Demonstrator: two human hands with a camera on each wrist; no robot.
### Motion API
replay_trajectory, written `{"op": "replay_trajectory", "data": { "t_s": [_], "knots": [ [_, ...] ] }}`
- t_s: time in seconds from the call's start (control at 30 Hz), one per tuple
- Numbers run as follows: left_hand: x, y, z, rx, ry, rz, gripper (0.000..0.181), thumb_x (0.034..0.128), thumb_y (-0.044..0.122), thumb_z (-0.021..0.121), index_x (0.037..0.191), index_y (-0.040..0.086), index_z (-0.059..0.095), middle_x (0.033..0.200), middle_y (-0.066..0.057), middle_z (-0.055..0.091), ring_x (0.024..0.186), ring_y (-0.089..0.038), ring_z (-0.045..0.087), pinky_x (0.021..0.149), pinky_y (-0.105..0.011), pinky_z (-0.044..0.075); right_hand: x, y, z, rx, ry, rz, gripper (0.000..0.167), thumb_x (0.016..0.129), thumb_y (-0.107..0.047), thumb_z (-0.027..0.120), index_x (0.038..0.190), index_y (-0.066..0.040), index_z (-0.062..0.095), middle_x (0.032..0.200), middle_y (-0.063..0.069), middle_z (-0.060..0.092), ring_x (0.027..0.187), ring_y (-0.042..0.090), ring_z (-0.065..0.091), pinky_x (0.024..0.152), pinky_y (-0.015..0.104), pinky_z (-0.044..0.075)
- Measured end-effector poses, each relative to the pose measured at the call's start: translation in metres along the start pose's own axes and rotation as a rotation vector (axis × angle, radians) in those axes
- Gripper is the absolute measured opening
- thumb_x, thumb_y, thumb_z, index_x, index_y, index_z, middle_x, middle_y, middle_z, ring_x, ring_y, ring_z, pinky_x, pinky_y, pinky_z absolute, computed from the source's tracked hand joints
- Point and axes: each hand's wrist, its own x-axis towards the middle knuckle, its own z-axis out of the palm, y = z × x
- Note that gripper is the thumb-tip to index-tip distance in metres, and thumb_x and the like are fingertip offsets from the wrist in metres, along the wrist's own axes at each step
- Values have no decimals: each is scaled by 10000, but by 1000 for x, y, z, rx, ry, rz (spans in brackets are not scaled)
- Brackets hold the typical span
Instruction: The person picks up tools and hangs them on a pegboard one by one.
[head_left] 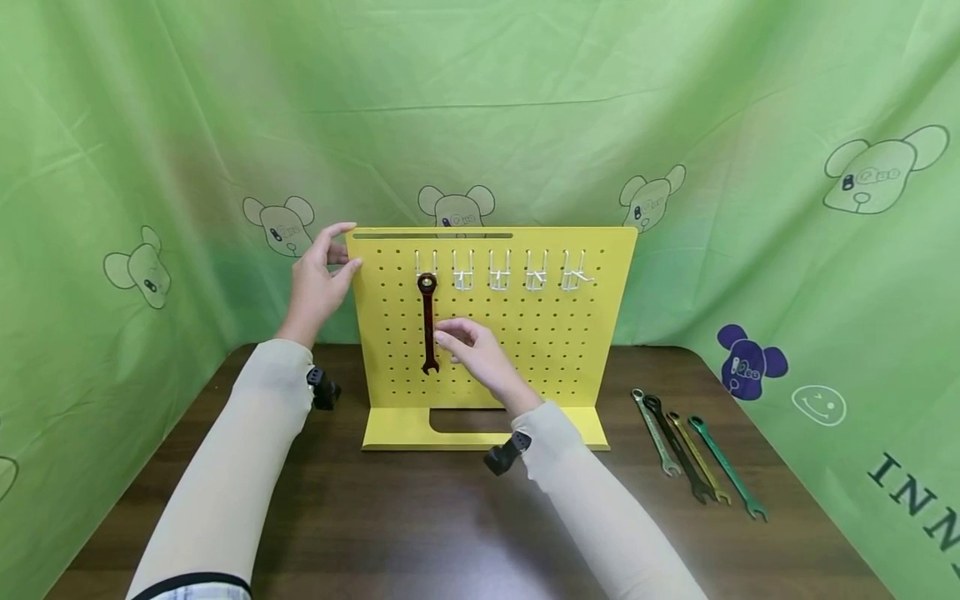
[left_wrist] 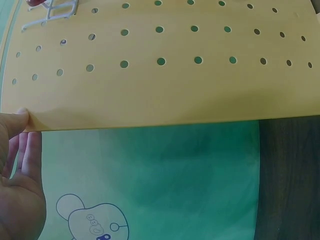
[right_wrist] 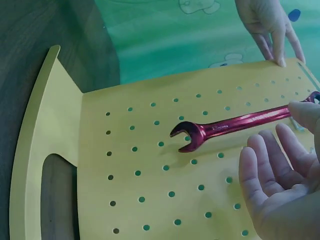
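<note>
With left fingers point(left_wrist: 32, 157), pinching the board point(left_wrist: 150, 100); with right fingers point(right_wrist: 248, 167), loosely parted, holding nothing, near the red wrench point(right_wrist: 250, 119). On curtain point(head_left: 480, 83), "INN".

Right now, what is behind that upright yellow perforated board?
Green fabric printed with cartoon animal heads hangs behind it, and the person's bare left hand has fingers behind one edge. The board covers the rest; only small green and dark patches show through its holes.
</note>
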Motion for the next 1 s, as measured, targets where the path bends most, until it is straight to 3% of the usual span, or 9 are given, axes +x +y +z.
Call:
{"op": "replay_trajectory", "data": {
  "t_s": [0.5,0.6,0.8,1.0],
  "knots": [
    [1,2,-2,7,-2,2,547,947,6,674,1439,178,507,1098,-158,619,1054,-261,609,915,-367,587,-28,2,-30,-107,-111,-5,426,1005,-287,632,1297,21,592,1151,274,616,1052,496,560,898,615,538],
    [1,1,-2,5,-6,-5,548,949,9,672,1442,179,504,1100,-155,615,1056,-258,606,918,-364,585,-34,3,-38,-129,-114,0,405,1005,-280,633,1277,19,611,1115,274,620,1011,475,573,877,620,543],
    [0,1,-1,-5,-8,-3,549,946,7,675,1441,179,508,1097,-151,619,1053,-255,609,920,-357,584,-49,9,-59,-199,-109,3,387,1001,-276,639,1243,27,628,1067,202,650,869,264,620,820,556,580],
    [1,0,0,-6,-5,-8,551,946,0,671,1442,180,510,1099,-164,616,1058,-273,606,929,-370,581,-65,22,-85,-217,-103,49,394,1002,-293,640,1231,28,638,964,100,642,900,341,605,792,515,598]
  ]
}}
